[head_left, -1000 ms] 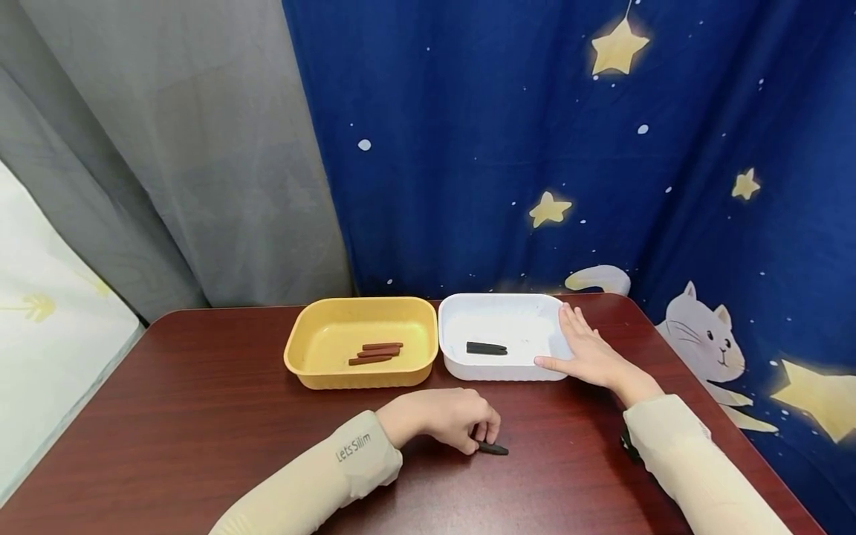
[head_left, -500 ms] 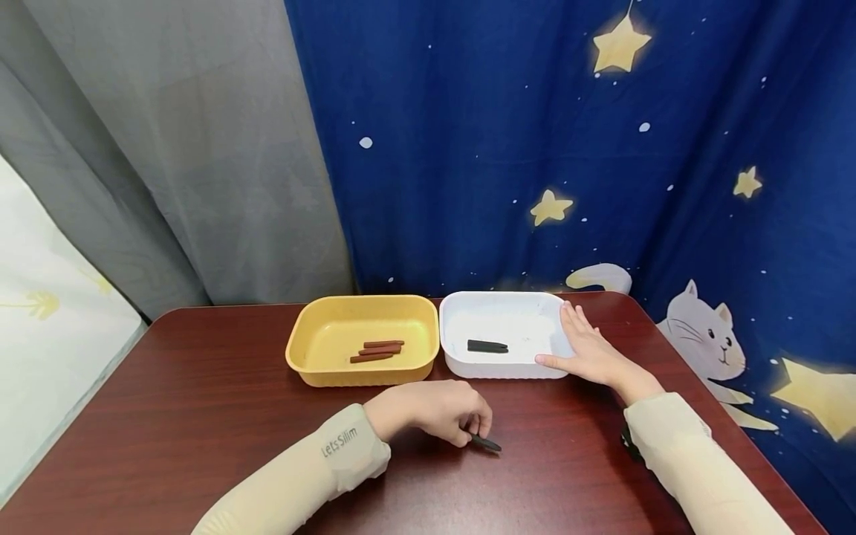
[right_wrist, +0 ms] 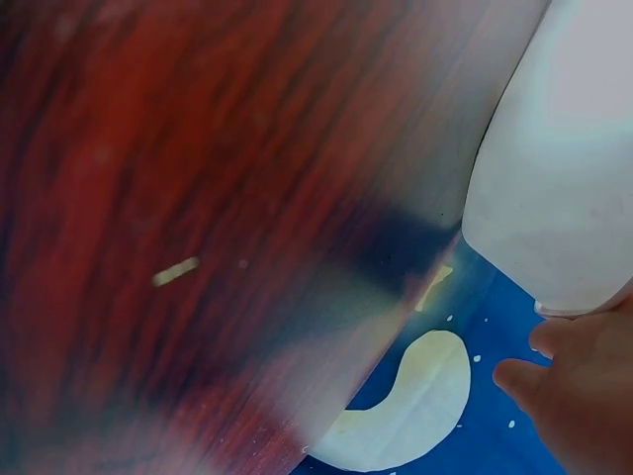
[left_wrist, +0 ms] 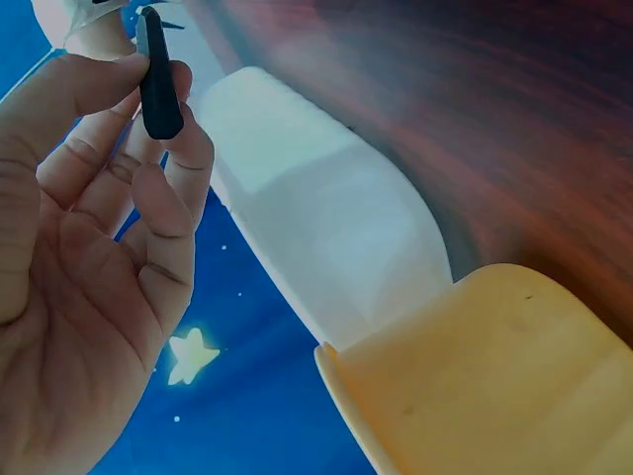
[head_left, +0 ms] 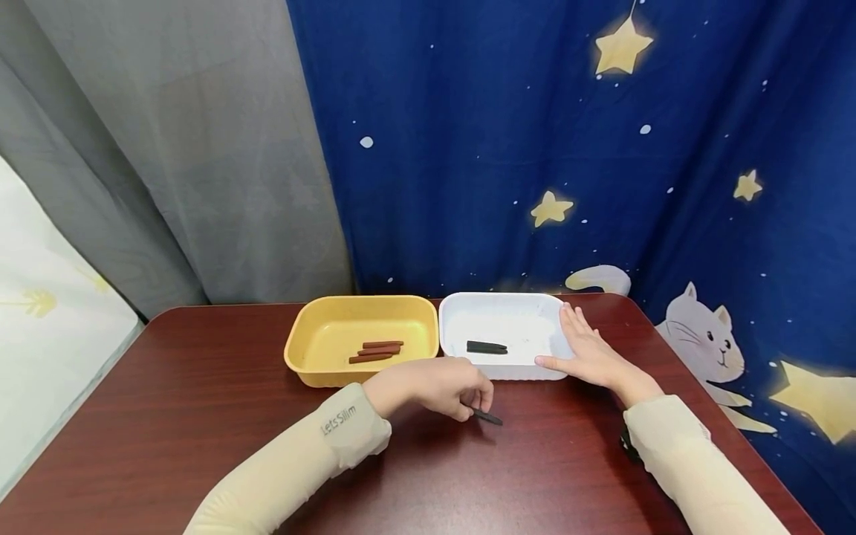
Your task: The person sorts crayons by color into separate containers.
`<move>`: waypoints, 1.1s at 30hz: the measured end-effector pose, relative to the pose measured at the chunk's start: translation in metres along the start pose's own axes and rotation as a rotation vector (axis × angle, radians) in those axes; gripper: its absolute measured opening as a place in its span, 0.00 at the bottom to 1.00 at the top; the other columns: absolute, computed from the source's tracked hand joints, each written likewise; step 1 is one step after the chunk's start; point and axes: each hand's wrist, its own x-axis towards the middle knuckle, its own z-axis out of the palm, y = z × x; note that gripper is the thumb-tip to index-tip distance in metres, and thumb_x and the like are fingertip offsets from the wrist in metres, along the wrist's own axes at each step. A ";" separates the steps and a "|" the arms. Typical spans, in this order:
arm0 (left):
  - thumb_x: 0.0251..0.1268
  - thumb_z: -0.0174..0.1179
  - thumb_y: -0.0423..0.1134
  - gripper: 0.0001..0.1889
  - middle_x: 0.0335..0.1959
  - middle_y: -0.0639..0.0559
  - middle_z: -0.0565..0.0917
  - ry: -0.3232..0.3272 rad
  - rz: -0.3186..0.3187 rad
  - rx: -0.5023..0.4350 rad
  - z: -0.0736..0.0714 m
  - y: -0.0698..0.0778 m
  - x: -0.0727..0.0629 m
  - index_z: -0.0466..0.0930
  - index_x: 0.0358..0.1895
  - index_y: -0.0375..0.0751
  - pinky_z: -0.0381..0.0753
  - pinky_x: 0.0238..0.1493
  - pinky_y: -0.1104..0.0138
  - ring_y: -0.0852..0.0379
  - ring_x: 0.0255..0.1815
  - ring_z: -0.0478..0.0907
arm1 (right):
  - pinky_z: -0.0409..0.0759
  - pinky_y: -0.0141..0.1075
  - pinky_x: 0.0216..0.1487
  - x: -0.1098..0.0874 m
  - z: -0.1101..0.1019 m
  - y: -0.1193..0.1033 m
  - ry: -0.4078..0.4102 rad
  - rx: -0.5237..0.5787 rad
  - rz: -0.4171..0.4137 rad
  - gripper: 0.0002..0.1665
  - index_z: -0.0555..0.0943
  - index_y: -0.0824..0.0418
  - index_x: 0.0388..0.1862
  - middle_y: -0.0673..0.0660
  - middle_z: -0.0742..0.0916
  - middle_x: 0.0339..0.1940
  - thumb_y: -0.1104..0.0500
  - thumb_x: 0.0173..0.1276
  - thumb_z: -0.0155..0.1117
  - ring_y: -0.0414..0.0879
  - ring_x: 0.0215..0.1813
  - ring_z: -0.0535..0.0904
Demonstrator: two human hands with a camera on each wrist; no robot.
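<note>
My left hand (head_left: 444, 388) pinches a black crayon (head_left: 487, 417) between thumb and fingers, above the table in front of the two tubs. In the left wrist view, this crayon (left_wrist: 158, 77) points away from the palm, gripped at its side. My right hand (head_left: 591, 357) lies with spread, straight fingers on the right end of a white tub (head_left: 504, 370), its thumb at the front rim. Black crayons (head_left: 487, 348) lie side by side inside that tub. Left of it, a yellow tub (head_left: 361, 377) holds several brown crayons (head_left: 376, 352).
The two tubs stand side by side near the back edge of a dark red-brown wooden table (head_left: 221, 394). Behind it hang a grey curtain (head_left: 200, 148) and a blue curtain (head_left: 468, 148) printed with stars and a cat.
My left hand has carried the black crayon up from the table toward the tubs, and its forearm has shifted left. The right hand stays on the white tub.
</note>
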 end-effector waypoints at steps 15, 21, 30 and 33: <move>0.57 0.65 0.28 0.10 0.31 0.58 0.84 0.082 -0.012 -0.051 -0.017 -0.014 0.014 0.84 0.40 0.45 0.75 0.38 0.77 0.67 0.29 0.77 | 0.42 0.72 0.73 -0.001 0.003 -0.002 0.015 0.004 -0.018 0.70 0.39 0.73 0.79 0.70 0.43 0.82 0.30 0.63 0.62 0.68 0.82 0.35; 0.57 0.63 0.28 0.10 0.33 0.55 0.84 0.125 -0.013 -0.066 -0.027 -0.022 0.020 0.84 0.40 0.44 0.74 0.36 0.76 0.65 0.31 0.75 | 0.43 0.72 0.72 0.000 0.004 0.000 0.030 -0.009 -0.022 0.70 0.39 0.74 0.79 0.71 0.44 0.82 0.30 0.62 0.63 0.69 0.82 0.36; 0.57 0.60 0.28 0.10 0.35 0.53 0.86 0.261 0.005 -0.078 -0.036 -0.037 0.033 0.85 0.42 0.40 0.80 0.42 0.69 0.63 0.34 0.78 | 0.43 0.72 0.73 -0.001 0.003 0.001 0.037 -0.003 -0.013 0.70 0.40 0.74 0.79 0.71 0.44 0.82 0.29 0.62 0.62 0.69 0.82 0.36; 0.59 0.59 0.28 0.11 0.38 0.48 0.87 0.282 0.008 -0.104 -0.037 -0.042 0.038 0.85 0.44 0.35 0.83 0.46 0.62 0.59 0.36 0.80 | 0.43 0.72 0.73 -0.001 0.003 0.002 0.037 0.000 -0.017 0.70 0.40 0.74 0.79 0.70 0.44 0.82 0.29 0.62 0.62 0.68 0.82 0.36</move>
